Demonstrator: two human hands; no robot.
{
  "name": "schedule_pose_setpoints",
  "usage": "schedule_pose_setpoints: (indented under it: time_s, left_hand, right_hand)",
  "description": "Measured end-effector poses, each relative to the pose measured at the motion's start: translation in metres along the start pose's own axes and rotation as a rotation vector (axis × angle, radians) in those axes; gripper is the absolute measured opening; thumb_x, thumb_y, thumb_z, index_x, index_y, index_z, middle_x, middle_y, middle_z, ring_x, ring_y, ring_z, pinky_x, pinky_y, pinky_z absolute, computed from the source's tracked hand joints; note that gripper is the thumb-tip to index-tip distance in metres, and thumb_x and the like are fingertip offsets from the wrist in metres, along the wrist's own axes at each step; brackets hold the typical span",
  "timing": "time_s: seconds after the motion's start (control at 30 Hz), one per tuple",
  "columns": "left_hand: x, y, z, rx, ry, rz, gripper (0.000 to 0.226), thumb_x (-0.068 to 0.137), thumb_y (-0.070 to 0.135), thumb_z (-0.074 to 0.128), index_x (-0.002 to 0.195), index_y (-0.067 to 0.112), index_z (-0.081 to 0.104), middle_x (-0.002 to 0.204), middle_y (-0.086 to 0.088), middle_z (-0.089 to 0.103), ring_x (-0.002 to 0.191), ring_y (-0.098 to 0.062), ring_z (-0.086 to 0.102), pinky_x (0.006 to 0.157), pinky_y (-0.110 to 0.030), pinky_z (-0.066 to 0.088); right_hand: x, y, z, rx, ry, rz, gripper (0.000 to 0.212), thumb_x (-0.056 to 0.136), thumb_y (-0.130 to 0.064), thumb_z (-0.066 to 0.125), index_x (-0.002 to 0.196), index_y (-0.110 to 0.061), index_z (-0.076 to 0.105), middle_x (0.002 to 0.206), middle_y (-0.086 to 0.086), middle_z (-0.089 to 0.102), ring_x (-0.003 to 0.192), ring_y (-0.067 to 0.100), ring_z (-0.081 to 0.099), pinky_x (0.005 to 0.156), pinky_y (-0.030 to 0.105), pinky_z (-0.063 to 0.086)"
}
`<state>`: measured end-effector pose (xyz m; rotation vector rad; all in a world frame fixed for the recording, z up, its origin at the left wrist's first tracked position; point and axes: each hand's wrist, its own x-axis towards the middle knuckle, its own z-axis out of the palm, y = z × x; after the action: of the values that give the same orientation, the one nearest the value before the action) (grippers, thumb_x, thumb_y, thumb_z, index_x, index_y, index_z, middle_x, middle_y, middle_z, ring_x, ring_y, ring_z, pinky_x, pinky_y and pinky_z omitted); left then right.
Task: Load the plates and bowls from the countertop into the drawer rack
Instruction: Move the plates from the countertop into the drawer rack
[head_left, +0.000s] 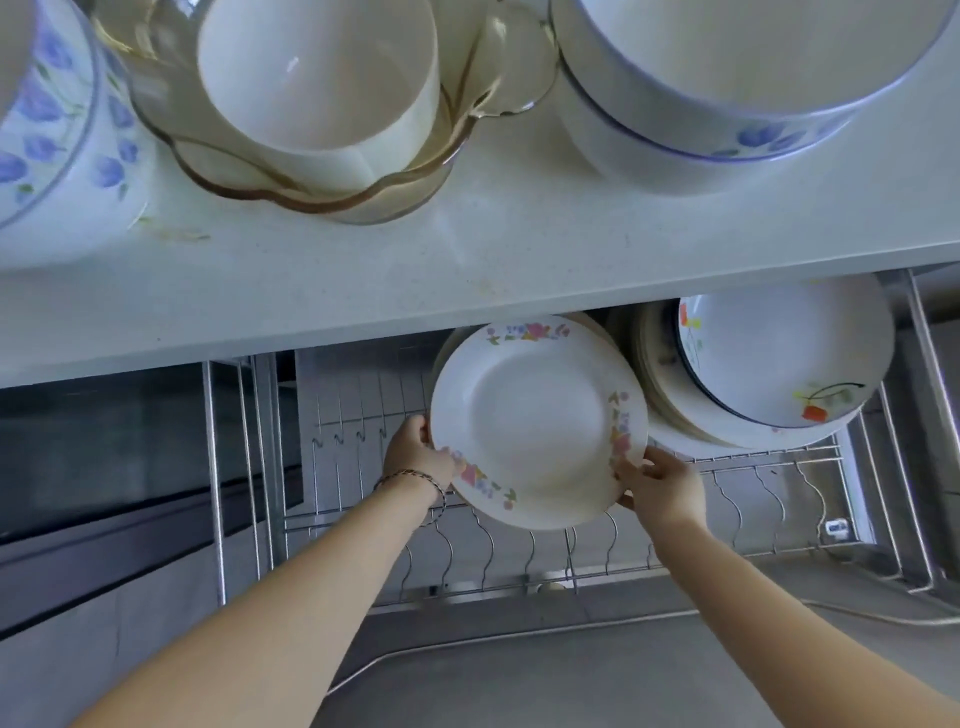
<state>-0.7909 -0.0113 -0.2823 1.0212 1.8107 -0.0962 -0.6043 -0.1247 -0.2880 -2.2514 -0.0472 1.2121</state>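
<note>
Both forearms reach down; the left hand (415, 447) and right hand (660, 483) close their fingers on a floral plate (535, 421) above the drawer rack (519, 561). Several dishes already stand there; bowls (317, 88) wait on the worktop (467, 249).

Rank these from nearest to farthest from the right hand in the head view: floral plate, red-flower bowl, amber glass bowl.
1. Floral plate: gripped by the right hand.
2. Red-flower bowl: in the rack, up right.
3. Amber glass bowl: on the countertop, far upper left.
</note>
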Motion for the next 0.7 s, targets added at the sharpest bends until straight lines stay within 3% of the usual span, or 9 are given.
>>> schedule_pose_setpoints:
  time_s: [0.07, 0.1, 0.17, 0.27, 0.33, 0.4, 0.5, 0.6, 0.7]
  left_hand:
    - [0.004, 0.001, 0.001, 0.083, 0.019, 0.019, 0.043, 0.078, -0.001, 0.064, 0.118, 0.008, 0.053, 0.118, -0.009, 0.061, 0.089, -0.019, 0.053, 0.079, -0.023, 0.045]
    - [0.004, 0.001, 0.002, 0.116, 0.034, 0.025, 0.041, 0.078, -0.001, 0.064, 0.117, 0.008, 0.052, 0.119, -0.010, 0.059, 0.088, -0.020, 0.053, 0.079, -0.023, 0.044]
    - [0.003, 0.001, 0.004, 0.170, 0.051, 0.052, 0.044, 0.080, 0.002, 0.062, 0.122, 0.010, 0.050, 0.125, -0.013, 0.052, 0.092, -0.026, 0.056, 0.081, -0.024, 0.044]
    - [-0.001, -0.001, 0.003, 0.179, 0.072, 0.120, 0.053, 0.085, 0.007, 0.058, 0.135, 0.017, 0.045, 0.127, -0.015, 0.042, 0.089, -0.025, 0.052, 0.081, -0.023, 0.040]
    - [0.005, -0.003, 0.001, 0.068, 0.046, 0.100, 0.061, 0.084, 0.010, 0.061, 0.140, 0.023, 0.041, 0.130, -0.013, 0.042, 0.105, -0.027, 0.054, 0.094, -0.027, 0.044]
    - [0.008, -0.002, -0.003, -0.174, -0.047, 0.015, 0.064, 0.085, 0.006, 0.058, 0.140, 0.031, 0.038, 0.133, -0.009, 0.046, 0.115, -0.028, 0.054, 0.101, -0.039, 0.047]
    - [0.006, 0.004, -0.004, -0.475, -0.214, -0.049, 0.074, 0.085, -0.014, 0.040, 0.142, 0.033, 0.033, 0.121, -0.005, 0.052, 0.096, -0.024, 0.057, 0.092, -0.048, 0.048]
    - [0.005, 0.010, 0.003, -0.505, -0.278, -0.064, 0.091, 0.077, -0.022, 0.034, 0.145, 0.037, 0.019, 0.133, -0.005, 0.044, 0.098, -0.026, 0.053, 0.088, -0.049, 0.049]
    - [0.008, 0.007, 0.007, -0.493, -0.286, -0.082, 0.099, 0.072, -0.022, 0.035, 0.145, 0.043, 0.014, 0.144, -0.004, 0.036, 0.110, -0.032, 0.049, 0.089, -0.053, 0.050]
  right_hand:
    - [0.001, 0.002, 0.007, -0.104, 0.054, -0.027, 0.027, 0.086, -0.023, 0.062, 0.074, 0.000, 0.060, 0.065, 0.022, 0.056, 0.062, 0.033, 0.055, 0.066, 0.039, 0.055]
    - [0.000, 0.002, 0.010, -0.143, 0.070, -0.040, 0.030, 0.088, -0.027, 0.060, 0.067, -0.005, 0.055, 0.058, 0.012, 0.050, 0.058, 0.031, 0.050, 0.056, 0.030, 0.046]
    - [-0.002, 0.004, 0.015, -0.190, 0.106, -0.058, 0.031, 0.090, -0.029, 0.056, 0.068, -0.009, 0.051, 0.055, 0.003, 0.041, 0.053, 0.022, 0.038, 0.047, 0.026, 0.027]
    - [-0.002, 0.009, 0.022, -0.170, 0.125, -0.062, 0.025, 0.091, -0.029, 0.056, 0.078, -0.008, 0.054, 0.062, 0.004, 0.046, 0.055, 0.021, 0.038, 0.047, 0.025, 0.025]
    - [0.000, 0.014, 0.026, -0.125, 0.124, -0.070, 0.023, 0.090, -0.028, 0.057, 0.096, -0.006, 0.061, 0.081, 0.008, 0.056, 0.066, 0.022, 0.045, 0.050, 0.024, 0.029]
    - [0.002, 0.015, 0.027, -0.113, 0.109, -0.067, 0.036, 0.091, -0.030, 0.054, 0.120, -0.010, 0.058, 0.105, 0.012, 0.061, 0.078, 0.021, 0.051, 0.062, 0.024, 0.033]
    - [0.002, 0.011, 0.029, -0.070, 0.057, -0.076, 0.043, 0.095, -0.026, 0.046, 0.137, -0.018, 0.044, 0.115, 0.010, 0.061, 0.086, 0.021, 0.053, 0.072, 0.024, 0.034]
    - [0.001, 0.007, 0.030, -0.068, -0.029, -0.073, 0.055, 0.097, -0.021, 0.038, 0.149, -0.030, 0.021, 0.115, 0.006, 0.056, 0.098, 0.025, 0.054, 0.078, 0.029, 0.038]
    - [0.001, 0.009, 0.029, -0.062, -0.072, -0.073, 0.060, 0.098, -0.019, 0.035, 0.150, -0.034, 0.009, 0.142, 0.006, 0.047, 0.121, 0.029, 0.051, 0.095, 0.035, 0.040]
